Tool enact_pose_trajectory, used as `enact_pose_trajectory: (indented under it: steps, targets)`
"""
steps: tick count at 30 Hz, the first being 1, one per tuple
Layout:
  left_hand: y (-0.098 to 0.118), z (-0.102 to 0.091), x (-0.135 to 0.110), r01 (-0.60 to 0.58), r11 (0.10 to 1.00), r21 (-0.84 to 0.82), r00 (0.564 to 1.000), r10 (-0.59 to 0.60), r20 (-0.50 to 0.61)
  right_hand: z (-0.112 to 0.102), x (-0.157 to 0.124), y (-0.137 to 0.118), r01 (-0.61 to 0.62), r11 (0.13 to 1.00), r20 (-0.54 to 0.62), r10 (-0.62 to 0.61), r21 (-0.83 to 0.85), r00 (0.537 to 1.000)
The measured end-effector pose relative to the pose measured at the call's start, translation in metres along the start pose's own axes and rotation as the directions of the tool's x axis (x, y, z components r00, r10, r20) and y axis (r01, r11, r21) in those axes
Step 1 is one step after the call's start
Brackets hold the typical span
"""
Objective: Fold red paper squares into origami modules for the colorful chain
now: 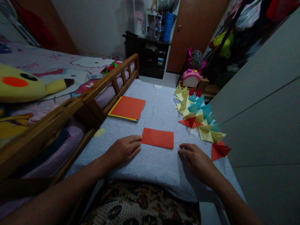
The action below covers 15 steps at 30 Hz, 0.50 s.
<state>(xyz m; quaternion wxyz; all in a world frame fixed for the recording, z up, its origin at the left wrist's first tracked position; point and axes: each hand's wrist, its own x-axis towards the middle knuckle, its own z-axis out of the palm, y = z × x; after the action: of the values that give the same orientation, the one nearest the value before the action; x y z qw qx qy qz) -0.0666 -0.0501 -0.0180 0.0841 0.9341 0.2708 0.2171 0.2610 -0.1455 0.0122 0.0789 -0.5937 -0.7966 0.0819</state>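
A sheet of red-orange origami paper (157,138), folded into a rectangle, lies flat on the cloth-covered table (154,170). Touching or almost touching its left edge are the fingertips of my left hand (126,148), which rests palm down with fingers stretched out. My right hand (193,156) hovers or rests just off the paper's right edge, fingers extended and holding nothing. Farther back on the left sits a stack of square paper (128,107), orange on top with yellow and darker edges beneath.
Folded paper cranes (195,106) in yellow, teal and red crowd the table's right side, with one red crane (220,151) nearest me. A wooden bed rail (93,90) borders the left. A grey cabinet panel (262,125) stands close on the right.
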Motion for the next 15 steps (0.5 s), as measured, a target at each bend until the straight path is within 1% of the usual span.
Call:
enact_pose_trajectory:
  steps: [2, 3, 5, 6, 8, 11, 13, 15]
  targets:
    - [0.002, -0.002, 0.007, 0.035, 0.999, -0.011, 0.999, -0.035, 0.012, -0.002, 0.014, 0.002, -0.076, 0.989, -0.028, 0.080, 0.130, 0.996]
    - [0.003, -0.002, 0.012, 0.051, 0.999, -0.004, 0.998, -0.051, 0.024, -0.002, 0.022, 0.002, -0.143, 0.971, -0.051, 0.156, 0.192, 0.987]
    - [0.007, -0.002, 0.022, 0.073, 0.997, 0.018, 0.996, -0.074, 0.049, 0.000, 0.040, 0.001, -0.273, 0.920, -0.070, 0.303, 0.280, 0.950]
    - [0.008, -0.001, 0.027, 0.082, 0.996, 0.026, 0.994, -0.083, 0.065, 0.001, 0.049, 0.000, -0.317, 0.895, -0.067, 0.353, 0.314, 0.933]
    - [0.011, 0.002, 0.036, 0.095, 0.995, 0.042, 0.991, -0.099, 0.087, 0.003, 0.063, -0.001, -0.360, 0.841, -0.001, 0.394, 0.404, 0.919]
    - [0.013, 0.008, 0.047, 0.121, 0.992, 0.030, 0.986, -0.123, 0.115, 0.007, 0.076, -0.002, -0.362, 0.766, 0.030, 0.410, 0.531, 0.912]
    - [0.013, 0.011, 0.052, 0.120, 0.993, -0.005, 0.985, -0.119, 0.125, 0.010, 0.079, -0.002, -0.306, 0.720, 0.005, 0.388, 0.623, 0.922]
    - [0.012, 0.013, 0.056, 0.110, 0.993, -0.038, 0.988, -0.104, 0.117, 0.014, 0.079, -0.002, -0.234, 0.653, -0.023, 0.360, 0.721, 0.933]
